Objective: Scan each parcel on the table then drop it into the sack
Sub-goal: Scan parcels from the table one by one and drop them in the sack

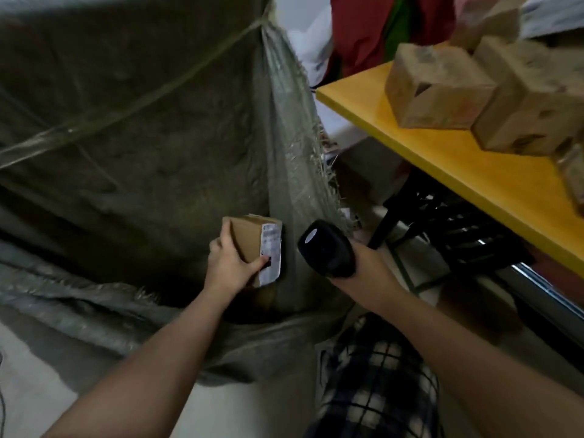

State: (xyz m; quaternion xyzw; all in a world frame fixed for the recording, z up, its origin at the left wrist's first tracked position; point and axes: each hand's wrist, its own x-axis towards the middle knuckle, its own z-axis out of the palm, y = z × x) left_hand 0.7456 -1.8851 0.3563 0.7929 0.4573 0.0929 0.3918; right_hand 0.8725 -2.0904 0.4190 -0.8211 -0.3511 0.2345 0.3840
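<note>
Parcel (249,245) is hanging over the open sack (126,153), fingers (226,237) of my left hand (229,263) gripping it. My right hand (363,270) is clasping the scanner (327,248) (label (271,254) just beside it), so I'm aiming to square them before letting go.

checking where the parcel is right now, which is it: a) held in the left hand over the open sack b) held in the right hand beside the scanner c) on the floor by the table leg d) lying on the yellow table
a: the left hand grips the small labelled parcel above the mouth of the sack, while the right hand holds the scanner.
</note>
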